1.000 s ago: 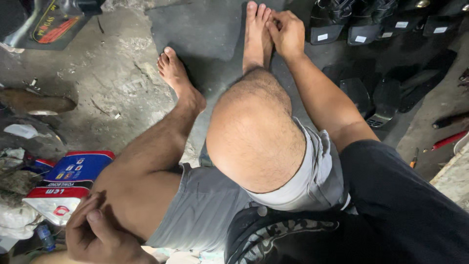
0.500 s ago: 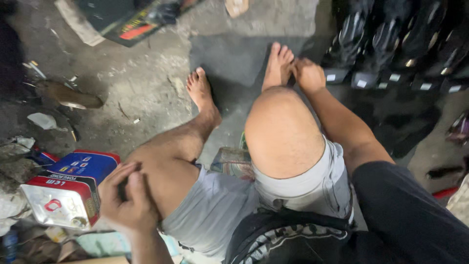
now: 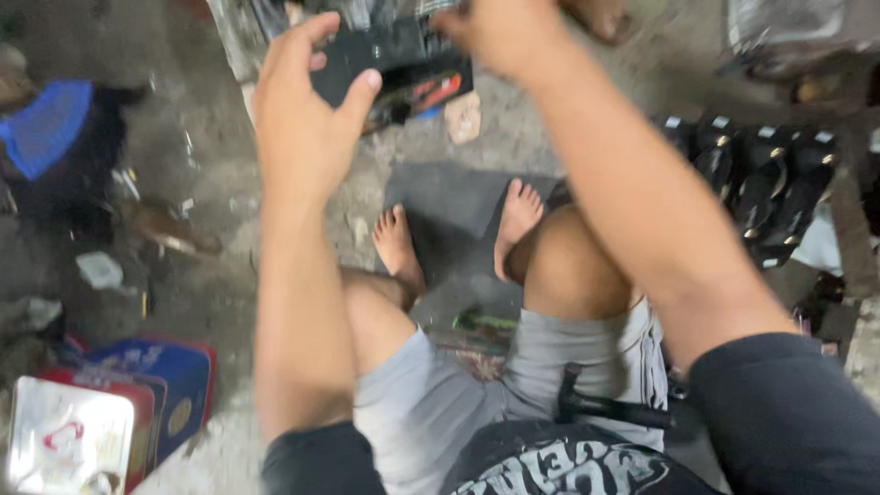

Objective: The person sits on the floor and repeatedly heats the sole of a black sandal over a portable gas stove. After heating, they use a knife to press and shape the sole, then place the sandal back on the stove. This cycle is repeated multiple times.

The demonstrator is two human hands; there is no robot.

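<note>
Held thing: I see a flat black package [image 3: 394, 69] with a red and orange patch, raised at the far side, above the floor.
Long axis: it runs left to right, roughly level, tilted slightly; blur hides which end leads.
Left hand [image 3: 307, 119]: grasping the package's left end, thumb on its near face.
Right hand [image 3: 504, 32]: clenched on the package's right end.
Floor [image 3: 229, 183]: rough grey concrete, littered, with a dark mat [image 3: 449, 206] under my bare feet.
Right side: a row of black sandals [image 3: 761, 179].
Near left: red and blue tins [image 3: 119, 412].
</note>
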